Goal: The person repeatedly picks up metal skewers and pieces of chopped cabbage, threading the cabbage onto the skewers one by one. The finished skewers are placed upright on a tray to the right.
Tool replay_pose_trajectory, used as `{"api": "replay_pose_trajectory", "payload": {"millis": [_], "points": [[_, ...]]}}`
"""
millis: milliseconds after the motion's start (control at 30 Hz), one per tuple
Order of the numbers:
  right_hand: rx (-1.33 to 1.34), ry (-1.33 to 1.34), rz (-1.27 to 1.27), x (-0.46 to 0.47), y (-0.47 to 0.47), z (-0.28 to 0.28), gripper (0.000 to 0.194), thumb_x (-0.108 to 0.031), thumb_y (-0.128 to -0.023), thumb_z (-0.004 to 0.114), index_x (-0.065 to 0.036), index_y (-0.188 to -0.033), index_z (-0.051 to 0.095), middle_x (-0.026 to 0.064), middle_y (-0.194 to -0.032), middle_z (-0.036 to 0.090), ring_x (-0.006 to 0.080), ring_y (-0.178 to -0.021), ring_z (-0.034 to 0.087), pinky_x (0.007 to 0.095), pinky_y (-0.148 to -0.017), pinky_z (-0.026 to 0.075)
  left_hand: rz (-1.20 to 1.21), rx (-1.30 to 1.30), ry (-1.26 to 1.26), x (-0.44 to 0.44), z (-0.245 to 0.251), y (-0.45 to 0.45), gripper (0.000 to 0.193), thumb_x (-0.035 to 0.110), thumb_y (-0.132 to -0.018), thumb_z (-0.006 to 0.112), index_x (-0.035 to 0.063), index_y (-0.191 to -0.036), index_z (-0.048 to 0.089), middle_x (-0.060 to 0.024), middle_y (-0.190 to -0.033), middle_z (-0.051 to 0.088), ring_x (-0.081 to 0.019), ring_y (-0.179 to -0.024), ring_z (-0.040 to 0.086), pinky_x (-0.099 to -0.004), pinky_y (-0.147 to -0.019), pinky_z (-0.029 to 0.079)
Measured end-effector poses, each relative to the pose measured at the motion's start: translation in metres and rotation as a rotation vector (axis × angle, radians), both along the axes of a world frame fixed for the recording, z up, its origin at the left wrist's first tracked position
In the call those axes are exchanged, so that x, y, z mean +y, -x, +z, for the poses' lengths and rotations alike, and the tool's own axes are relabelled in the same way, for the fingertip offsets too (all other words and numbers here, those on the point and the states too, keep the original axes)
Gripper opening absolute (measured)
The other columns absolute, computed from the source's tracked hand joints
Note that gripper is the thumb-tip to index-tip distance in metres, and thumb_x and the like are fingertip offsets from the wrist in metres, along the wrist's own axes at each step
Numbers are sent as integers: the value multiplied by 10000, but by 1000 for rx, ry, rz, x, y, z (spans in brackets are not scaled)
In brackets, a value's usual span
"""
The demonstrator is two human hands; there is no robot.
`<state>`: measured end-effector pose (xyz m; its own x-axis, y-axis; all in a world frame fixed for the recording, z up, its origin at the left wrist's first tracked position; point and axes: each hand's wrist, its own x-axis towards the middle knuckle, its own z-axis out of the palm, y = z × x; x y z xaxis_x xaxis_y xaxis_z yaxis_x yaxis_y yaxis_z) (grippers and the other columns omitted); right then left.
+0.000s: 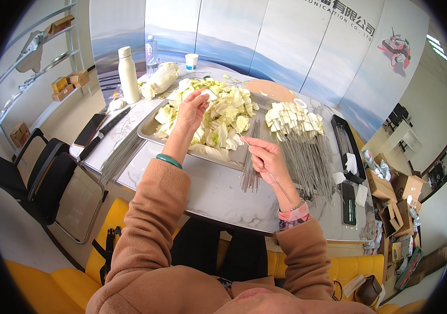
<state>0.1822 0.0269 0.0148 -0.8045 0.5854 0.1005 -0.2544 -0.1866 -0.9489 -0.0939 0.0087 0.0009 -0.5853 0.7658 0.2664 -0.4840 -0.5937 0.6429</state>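
My left hand pinches a pale piece of cabbage between thumb and fingers, above a heap of torn napa cabbage leaves in a metal tray. In my right hand is a thin metal skewer, its upper end pointing toward the leaves and apart from the held piece. Below that hand a bundle of bare skewers lies over the tray's near rim. Farther right, many skewers loaded with cabbage pieces lie side by side, their bare shafts toward me.
At the left are a phone, a knife with a black sheath or blade, more skewers, a cream bottle and a whole cabbage. A paper cup stands behind. A black box and a dark device lie right.
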Motion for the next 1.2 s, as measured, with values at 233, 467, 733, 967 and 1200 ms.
{"api": "replay_pose_trajectory", "payload": {"millis": [233,467,733,967,1200], "points": [[-9,-4,-15,0,0,0,304,-19,-895,535,31,-1190,583,-65,-572,432,4,-442,351,165,-377,229,6,72,2,-5,9,-10,330,-35,-800,655,-21,-1124,592,-67,-854,646,-100,-696,576,-193,-640,471],[-2,-20,-17,-1,0,-1,303,-27,-902,536,32,-1196,579,-67,-587,435,-5,-450,351,162,-380,227,-28,150,25,-8,12,-15,336,-36,-805,647,-15,-1135,590,-66,-849,650,-99,-695,571,-201,-656,471],[24,-17,-34,-1,0,-1,309,-30,-910,527,40,-1208,566,-70,-590,420,-3,-452,330,161,-379,226,-55,134,6,-9,13,-24,345,-11,-827,638,-42,-1159,547,-88,-902,642,-157,-810,612,-257,-797,499],[31,-33,-54,-1,2,-2,318,-31,-912,526,46,-1219,554,-67,-590,425,-3,-461,335,158,-381,229,-168,27,18,-8,4,-14,208,114,-877,622,-40,-1009,578,-137,-968,619,-266,-972,608,-346,-930,495],[4,-57,-61,-4,0,0,327,-48,-912,534,46,-1225,550,-65,-613,426,2,-477,340,166,-393,226,-160,53,54,-8,7,-20,195,105,-876,617,-47,-996,592,-157,-979,630,-252,-955,617,-328,-900,512]]}}
